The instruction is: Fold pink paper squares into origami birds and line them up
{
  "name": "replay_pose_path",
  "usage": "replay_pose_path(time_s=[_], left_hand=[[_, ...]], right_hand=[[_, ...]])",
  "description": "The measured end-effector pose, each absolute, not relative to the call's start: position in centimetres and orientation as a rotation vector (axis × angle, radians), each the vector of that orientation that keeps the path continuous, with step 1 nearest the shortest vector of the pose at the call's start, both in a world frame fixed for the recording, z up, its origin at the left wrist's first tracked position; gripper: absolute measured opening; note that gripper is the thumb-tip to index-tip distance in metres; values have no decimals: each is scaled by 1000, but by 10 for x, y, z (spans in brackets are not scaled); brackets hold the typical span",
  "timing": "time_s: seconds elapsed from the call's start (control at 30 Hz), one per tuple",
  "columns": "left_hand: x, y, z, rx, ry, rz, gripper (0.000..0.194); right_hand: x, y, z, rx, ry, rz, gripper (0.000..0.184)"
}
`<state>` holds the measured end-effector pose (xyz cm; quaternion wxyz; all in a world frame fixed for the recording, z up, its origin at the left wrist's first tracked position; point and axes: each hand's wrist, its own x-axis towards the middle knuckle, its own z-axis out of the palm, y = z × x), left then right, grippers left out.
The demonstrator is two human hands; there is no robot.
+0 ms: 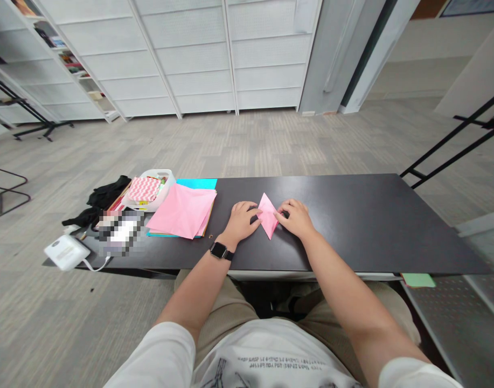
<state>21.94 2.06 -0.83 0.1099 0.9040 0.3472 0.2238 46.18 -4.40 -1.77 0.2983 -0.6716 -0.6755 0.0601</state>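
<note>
A piece of pink origami paper (267, 215), folded into a diamond shape, lies on the dark table in front of me. My left hand (242, 220), with a black watch on its wrist, has its thumb and fingers closed at the paper's left corner. On the other side, my right hand (296, 217) pinches the right corner between thumb and fingers. The hands' own fingers partly cover both side corners. The upper and lower points of the diamond show uncovered.
Left of my hands is a stack of pink sheets (184, 210) over a blue sheet (198, 184). Beyond it sit a white basket (168, 180) with a zigzag-patterned item, black cloth (109, 191) and a white device (67, 251) with a cable. Green paper (418, 280) lies low at right.
</note>
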Motion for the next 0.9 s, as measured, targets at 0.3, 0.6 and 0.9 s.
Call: replay_pose_path(time_s=[0.3,0.6,0.9], left_hand=[[219,19,1,2563,1062,734,14],[216,22,-6,2550,1063,776,5],[223,26,-15,2681,649,656,38]], right_hand=[[467,-45,-23,-1767,-1878,200,18],[470,-43,-26,-1783,-1857,172,17],[472,-39,-30,-1682,-1947,107,15]])
